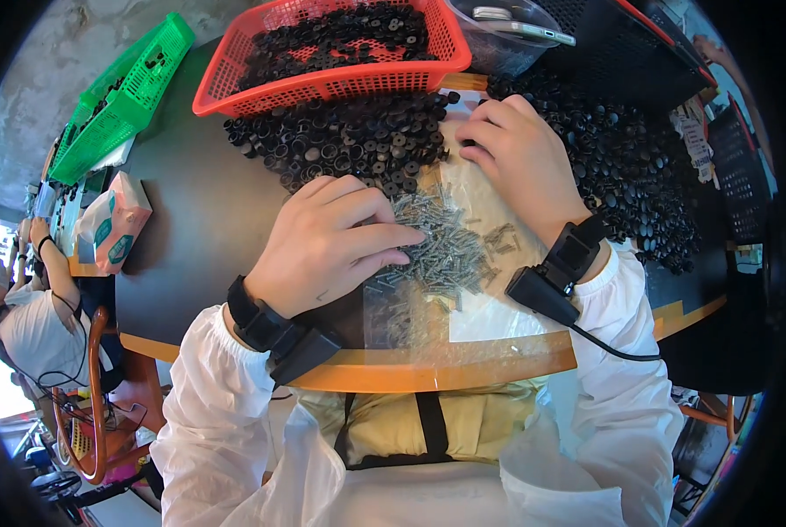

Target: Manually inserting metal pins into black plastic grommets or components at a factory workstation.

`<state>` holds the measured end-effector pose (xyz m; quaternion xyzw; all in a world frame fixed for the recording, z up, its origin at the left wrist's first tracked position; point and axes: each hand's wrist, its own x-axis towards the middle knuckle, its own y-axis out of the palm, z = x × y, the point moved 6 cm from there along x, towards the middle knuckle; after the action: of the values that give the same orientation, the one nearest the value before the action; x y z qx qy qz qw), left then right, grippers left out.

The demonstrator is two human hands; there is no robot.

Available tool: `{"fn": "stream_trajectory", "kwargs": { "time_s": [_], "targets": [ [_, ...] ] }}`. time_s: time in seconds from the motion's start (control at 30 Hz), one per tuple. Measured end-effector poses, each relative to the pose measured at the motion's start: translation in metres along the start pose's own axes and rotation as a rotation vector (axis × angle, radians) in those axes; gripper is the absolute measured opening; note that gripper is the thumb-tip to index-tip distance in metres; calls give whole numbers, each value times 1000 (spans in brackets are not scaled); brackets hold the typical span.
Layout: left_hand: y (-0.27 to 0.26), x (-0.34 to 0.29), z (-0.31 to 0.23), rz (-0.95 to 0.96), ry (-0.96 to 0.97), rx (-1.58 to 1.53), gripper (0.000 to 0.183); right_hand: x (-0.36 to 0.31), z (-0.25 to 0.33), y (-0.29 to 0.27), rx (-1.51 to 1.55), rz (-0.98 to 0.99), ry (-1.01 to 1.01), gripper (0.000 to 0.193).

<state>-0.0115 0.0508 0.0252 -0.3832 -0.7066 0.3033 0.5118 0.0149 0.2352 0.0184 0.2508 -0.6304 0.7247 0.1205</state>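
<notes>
Head view: we are seeing the left hand (331,237) reaching over the screws (450,250), thumb and forefinger slightly apart; whether a screw is sitting between them, we cannot tell. The pile is spreading from those fingertips rightward, partly onto a white sheet (489,321). We are noting the right hand (525,154) curling above the sheet, its grip unclear. Black rings (349,140) are lying beyond the left hand, a red basket (322,88) standing behind them; black caps (634,176) are lying right of the right hand.

Bright light glares left of a wooden chair (99,413) and dark table (191,220)
</notes>
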Motion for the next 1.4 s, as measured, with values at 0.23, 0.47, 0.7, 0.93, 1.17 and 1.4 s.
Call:
{"fn": "stream_trajectory", "kwargs": {
  "time_s": [0.23, 0.47, 0.7, 0.93, 1.17, 1.4],
  "targets": [
    [-5, -1, 8, -6, -6, -13, 17, -1, 5, -9, 288, 5, 110, 23],
    [-8, 2, 8, -39, -61, -89, 16, -6, 22, 0, 977, 158, 312, 23],
    [-10, -3, 18, -104, -177, -168, 15, -8, 29, 2, 1170, 159, 295, 21],
    [-7, -5, 24, -123, -422, -384, 14, -15, 30, 18, 1542, 233, 555, 22],
    [-10, -6, 17, -279, -432, -528, 20, -16, 39, 19, 1533, 242, 505, 21],
    [-11, -9, 16, -277, -414, -496, 27, -15, 42, 21, 1479, 223, 502, 21]
  ]
}}
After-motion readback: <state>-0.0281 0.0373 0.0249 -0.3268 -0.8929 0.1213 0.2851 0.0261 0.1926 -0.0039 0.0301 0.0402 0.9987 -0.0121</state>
